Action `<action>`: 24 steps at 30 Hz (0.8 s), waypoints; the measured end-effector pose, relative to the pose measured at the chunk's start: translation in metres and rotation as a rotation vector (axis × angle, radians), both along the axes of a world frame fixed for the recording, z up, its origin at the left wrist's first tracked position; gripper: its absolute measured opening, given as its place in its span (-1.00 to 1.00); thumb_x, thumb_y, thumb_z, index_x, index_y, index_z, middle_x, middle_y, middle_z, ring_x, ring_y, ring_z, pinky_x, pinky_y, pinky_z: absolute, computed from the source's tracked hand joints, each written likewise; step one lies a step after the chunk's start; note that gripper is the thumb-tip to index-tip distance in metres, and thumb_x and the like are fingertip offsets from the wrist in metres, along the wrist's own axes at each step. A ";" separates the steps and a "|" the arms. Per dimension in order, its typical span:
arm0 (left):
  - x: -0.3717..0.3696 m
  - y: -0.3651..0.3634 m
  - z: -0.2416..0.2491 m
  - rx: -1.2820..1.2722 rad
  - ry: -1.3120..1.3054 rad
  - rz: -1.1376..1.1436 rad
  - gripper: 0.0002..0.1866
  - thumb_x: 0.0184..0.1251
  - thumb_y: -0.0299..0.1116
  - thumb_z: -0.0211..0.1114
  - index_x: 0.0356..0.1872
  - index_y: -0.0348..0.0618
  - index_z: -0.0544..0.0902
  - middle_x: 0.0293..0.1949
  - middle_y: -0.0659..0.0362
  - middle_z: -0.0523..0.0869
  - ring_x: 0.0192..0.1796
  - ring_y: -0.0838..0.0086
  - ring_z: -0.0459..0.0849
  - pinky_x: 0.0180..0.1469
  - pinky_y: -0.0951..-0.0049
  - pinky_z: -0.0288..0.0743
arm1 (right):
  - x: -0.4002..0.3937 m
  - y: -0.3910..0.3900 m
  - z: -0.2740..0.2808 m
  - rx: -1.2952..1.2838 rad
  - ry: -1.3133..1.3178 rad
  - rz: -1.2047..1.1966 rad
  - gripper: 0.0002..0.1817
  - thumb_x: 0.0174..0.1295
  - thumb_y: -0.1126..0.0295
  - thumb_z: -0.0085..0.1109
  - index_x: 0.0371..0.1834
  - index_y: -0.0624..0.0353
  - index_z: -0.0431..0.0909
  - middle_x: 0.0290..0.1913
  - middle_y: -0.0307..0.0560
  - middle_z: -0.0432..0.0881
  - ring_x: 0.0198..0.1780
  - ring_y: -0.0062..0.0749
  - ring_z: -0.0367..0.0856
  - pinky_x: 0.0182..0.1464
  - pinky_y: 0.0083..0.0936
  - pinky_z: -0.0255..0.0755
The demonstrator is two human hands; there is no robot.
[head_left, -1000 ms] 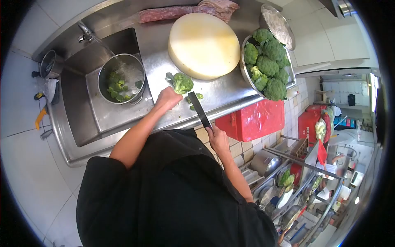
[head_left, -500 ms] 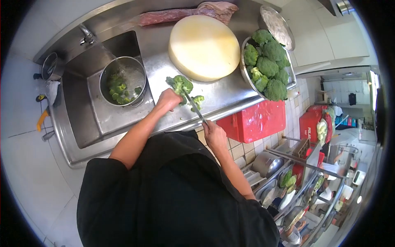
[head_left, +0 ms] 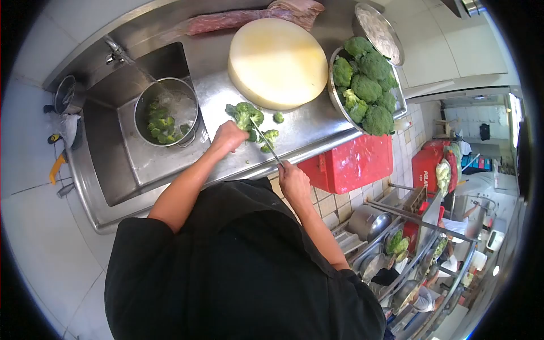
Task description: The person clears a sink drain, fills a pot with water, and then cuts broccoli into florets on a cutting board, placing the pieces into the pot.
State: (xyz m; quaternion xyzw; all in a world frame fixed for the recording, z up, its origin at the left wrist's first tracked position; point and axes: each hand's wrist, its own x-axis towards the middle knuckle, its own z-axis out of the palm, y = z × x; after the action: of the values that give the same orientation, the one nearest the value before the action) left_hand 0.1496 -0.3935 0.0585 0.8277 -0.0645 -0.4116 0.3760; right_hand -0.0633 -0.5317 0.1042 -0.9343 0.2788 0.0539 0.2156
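My left hand [head_left: 229,137] is closed on a head of broccoli [head_left: 245,115], held just above the steel counter. In my right hand [head_left: 294,180] is a knife [head_left: 267,144], its blade against the broccoli's florets. Cut florets [head_left: 270,140] lie by the blade, and one small floret [head_left: 278,117] rests apart, near the thick round pale block [head_left: 279,63]. To the left, a pot [head_left: 166,112] in the sink holds green broccoli pieces in water. A running faucet [head_left: 115,51] pours into that pot.
A bowl [head_left: 336,97] heaped with broccoli heads stands right of the block, beside a pan of white stuff [head_left: 378,35]. Raw-looking meat [head_left: 235,21] lies along the back. Below the counter edge is a red bin [head_left: 354,165]. Metal shelving [head_left: 430,226] and people are at right.
A small floret now lies on the counter near the pale block, cut off from the head. The knife has shifted slightly on the broccoli. Both hands stay nearly in place.
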 end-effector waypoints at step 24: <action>0.013 0.011 -0.003 -0.139 0.258 0.035 -0.52 0.21 -0.16 0.46 0.01 -0.33 0.60 -0.17 -0.06 0.75 -0.18 0.19 0.77 -0.20 0.18 0.68 | 0.011 -0.005 0.002 0.072 0.047 0.061 -0.70 0.47 0.17 0.05 -0.07 0.18 0.62 -0.32 0.33 0.68 -0.23 0.32 0.66 -0.17 0.13 0.51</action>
State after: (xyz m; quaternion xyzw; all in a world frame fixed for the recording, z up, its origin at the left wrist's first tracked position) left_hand 0.1631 -0.3826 0.0556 0.7409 -0.0295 -0.5027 0.4445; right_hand -0.0528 -0.5371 0.1058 -0.9324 0.2530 0.0924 0.2409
